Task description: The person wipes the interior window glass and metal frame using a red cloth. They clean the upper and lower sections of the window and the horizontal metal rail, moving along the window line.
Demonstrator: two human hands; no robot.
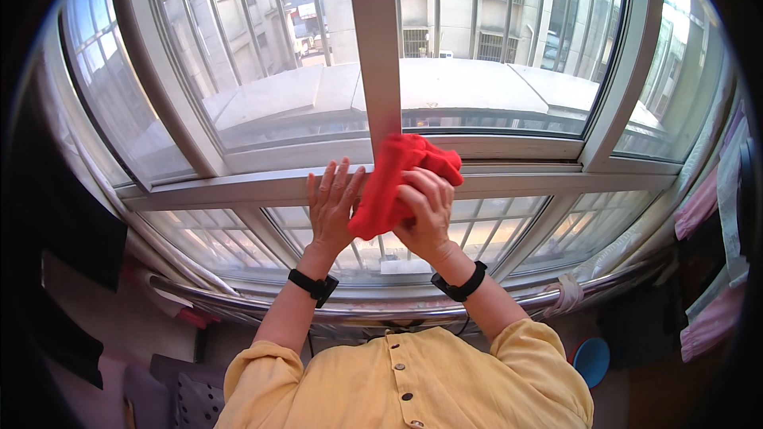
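Observation:
My right hand grips a bunched red cloth against the window frame, where the upright mullion meets the horizontal rail. The cloth's upper end is slightly blurred and covers the foot of the mullion. To its left, my left hand has its fingers spread over the rail, with nothing in it. Above the rail, glass panes stand on both sides of the mullion; smaller lower panes lie beneath it.
A shiny metal rail curves between my body and the window. White curtains hang at the sides. Security bars stand outside the glass. A blue basin is low on the right, and pink cloth hangs at the far right.

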